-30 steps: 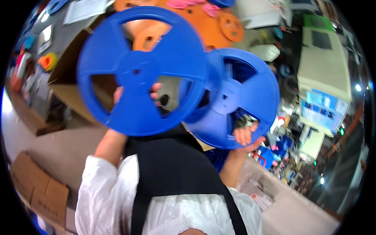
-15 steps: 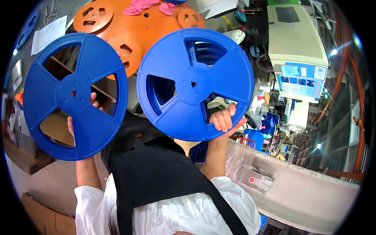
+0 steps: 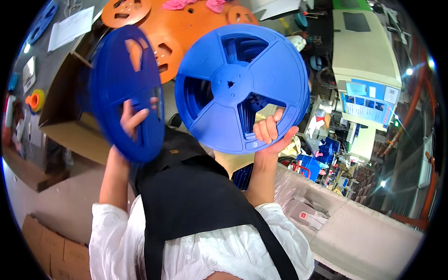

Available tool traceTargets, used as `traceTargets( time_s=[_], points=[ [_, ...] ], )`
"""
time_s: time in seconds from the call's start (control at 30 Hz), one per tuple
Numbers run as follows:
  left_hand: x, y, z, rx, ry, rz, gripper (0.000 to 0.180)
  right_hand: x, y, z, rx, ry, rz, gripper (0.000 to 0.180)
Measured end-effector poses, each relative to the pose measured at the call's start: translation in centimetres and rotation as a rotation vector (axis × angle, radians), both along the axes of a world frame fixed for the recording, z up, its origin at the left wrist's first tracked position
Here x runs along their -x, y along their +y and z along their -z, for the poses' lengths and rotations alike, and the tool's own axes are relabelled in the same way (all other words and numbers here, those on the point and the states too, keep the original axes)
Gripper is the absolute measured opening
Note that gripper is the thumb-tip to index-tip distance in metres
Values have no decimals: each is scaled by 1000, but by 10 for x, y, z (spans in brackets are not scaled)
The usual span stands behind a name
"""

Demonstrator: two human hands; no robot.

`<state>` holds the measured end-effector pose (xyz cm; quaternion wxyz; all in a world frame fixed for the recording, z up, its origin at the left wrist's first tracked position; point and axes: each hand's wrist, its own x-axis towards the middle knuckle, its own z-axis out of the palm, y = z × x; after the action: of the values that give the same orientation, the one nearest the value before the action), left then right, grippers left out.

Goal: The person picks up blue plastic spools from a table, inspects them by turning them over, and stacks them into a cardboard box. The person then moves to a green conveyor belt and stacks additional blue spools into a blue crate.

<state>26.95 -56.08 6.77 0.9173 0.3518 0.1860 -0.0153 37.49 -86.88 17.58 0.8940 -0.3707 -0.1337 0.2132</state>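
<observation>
The reel at the left (image 3: 122, 84) is of a deep, plain blue, and the reels at the right (image 3: 242, 88) are also blue, but lighter to my eye. Behind them I see much orange: the wide surface (image 3: 200, 28) and the discs (image 3: 172, 58), all plain, with pink cloths (image 3: 215, 4). The apron (image 3: 196, 200) is black, the sleeves (image 3: 109, 224) are white without pattern. The cream-coloured machine (image 3: 364, 56) carries a panel (image 3: 368, 100) of blue with white patches.
</observation>
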Motion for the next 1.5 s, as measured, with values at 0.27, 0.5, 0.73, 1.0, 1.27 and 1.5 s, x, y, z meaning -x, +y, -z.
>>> traceTargets(
  time_s=[0.27,0.5,0.73,1.0,1.27,1.5],
  points=[
    [-40,-80,21,60,25,284,99,49,95,25,564,129,-8,52],
    [-27,-51,25,170,-28,207,82,48,87,13,583,471,-9,43],
    [13,7,18,702,-84,169,73,45,46,27,607,430,195,43],
    [7,-13,51,1012,-521,126,76,51,27,31,608,493,300,37],
    [-3,-17,39,1138,-498,83,74,58,23,28,578,486,305,41],
    [-8,-5,35,1143,-425,54,73,60,25,29,582,461,332,41]
  ],
)
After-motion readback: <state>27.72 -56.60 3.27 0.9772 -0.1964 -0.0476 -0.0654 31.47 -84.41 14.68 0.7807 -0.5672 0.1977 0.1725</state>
